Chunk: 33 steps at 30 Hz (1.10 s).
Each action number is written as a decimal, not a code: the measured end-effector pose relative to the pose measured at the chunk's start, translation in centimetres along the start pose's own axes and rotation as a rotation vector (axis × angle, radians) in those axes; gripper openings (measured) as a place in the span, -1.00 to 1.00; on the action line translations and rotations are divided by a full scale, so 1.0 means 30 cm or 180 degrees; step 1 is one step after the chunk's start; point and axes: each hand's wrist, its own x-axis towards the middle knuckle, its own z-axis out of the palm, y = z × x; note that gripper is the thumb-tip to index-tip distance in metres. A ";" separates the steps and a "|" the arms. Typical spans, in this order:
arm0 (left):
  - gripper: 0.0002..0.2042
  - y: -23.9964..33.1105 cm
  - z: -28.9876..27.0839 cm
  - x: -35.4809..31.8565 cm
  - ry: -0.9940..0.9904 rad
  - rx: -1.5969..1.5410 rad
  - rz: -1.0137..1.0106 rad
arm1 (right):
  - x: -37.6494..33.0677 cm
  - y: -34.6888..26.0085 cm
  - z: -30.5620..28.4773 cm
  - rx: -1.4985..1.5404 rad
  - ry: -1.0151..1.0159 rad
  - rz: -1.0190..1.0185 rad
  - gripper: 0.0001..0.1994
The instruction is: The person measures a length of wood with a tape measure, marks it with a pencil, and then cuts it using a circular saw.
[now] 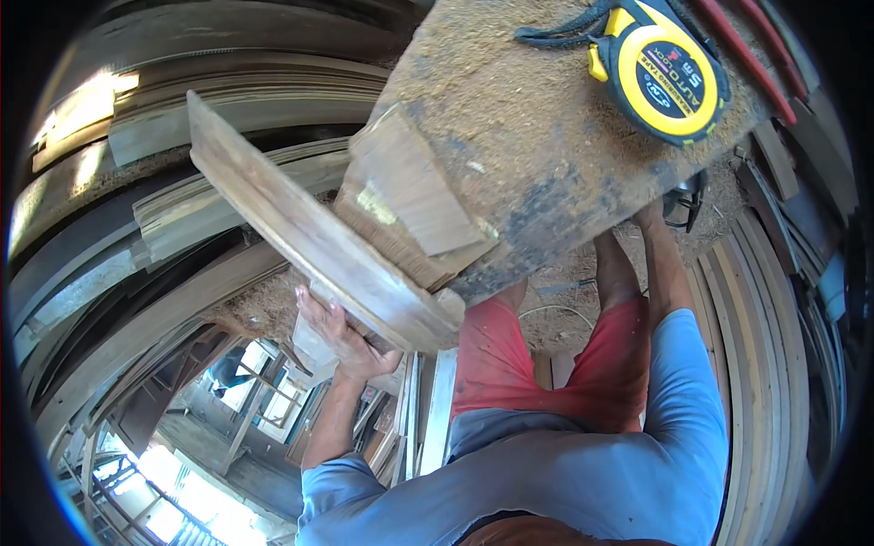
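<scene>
A long wooden board point(314, 237) with a bevelled, worn face stands slanted along the left edge of the workbench. My left hand point(344, 338) grips it from below near its closer end, fingers against its outer side. Beside the board, thin wood pieces point(423, 196) lie overlapped on the bench. My right hand point(650, 215) reaches down at the bench's right edge; its fingers are mostly hidden. Right by it is a black and metal object point(683, 200), partly covered by the bench, whose kind I cannot make out.
Sawdust covers the workbench top point(510, 118). A yellow and black tape measure point(669, 77) with a dark strap rests there, near red-handled tool grips point(751, 59). Stacked planks point(246, 109) fill the left side, and long boards point(760, 364) lie at right.
</scene>
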 end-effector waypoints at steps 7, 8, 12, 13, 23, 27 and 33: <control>0.32 0.006 -0.012 -0.061 -0.0096 -0.0142 -0.0445 | -0.420 -0.314 -0.654 0.1776 0.0199 0.0650 -0.78; 0.34 0.010 -0.018 -0.078 -0.0151 -0.0128 -0.0534 | -0.537 -0.393 -0.884 0.1781 0.0227 0.0440 -0.75; 0.34 0.012 -0.031 -0.089 -0.0132 -0.0130 -0.0460 | -0.864 -0.618 -1.427 0.2885 0.1389 -0.0306 -0.70; 0.33 0.009 -0.033 -0.087 -0.0133 -0.0068 -0.0467 | -0.888 -0.684 -1.519 0.2942 0.1648 -0.0249 -0.68; 0.00 0.006 -0.102 -0.081 -0.0253 -0.0800 -0.0627 | -0.546 -0.994 -1.607 0.1603 0.2249 0.0210 -0.41; -0.28 0.017 -0.098 -0.040 -0.0328 -0.1181 -0.0825 | -0.747 -0.800 -1.511 0.2238 0.2311 0.0665 -0.30; -0.54 -0.136 -0.076 -0.256 0.1232 -0.2268 -0.1901 | -0.911 -0.388 -1.149 0.4408 0.1860 0.0603 -0.74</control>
